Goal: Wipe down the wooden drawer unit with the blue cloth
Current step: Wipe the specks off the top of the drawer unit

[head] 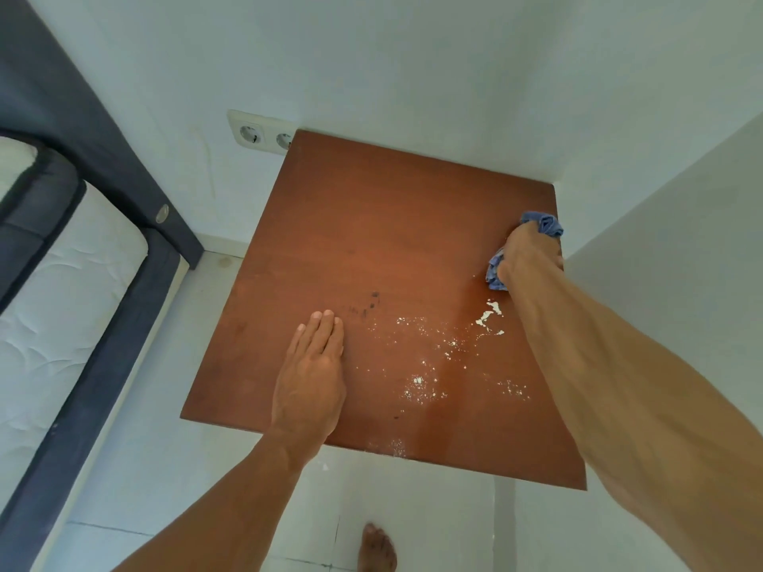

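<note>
drawer unit top dusty | R hand grips blue cloth | L hand flat

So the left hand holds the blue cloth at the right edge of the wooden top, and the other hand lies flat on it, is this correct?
Not quite: the head view shows the right hand holds the blue cloth at the right edge of the wooden top. The left hand is the one lying flat on it.
</note>
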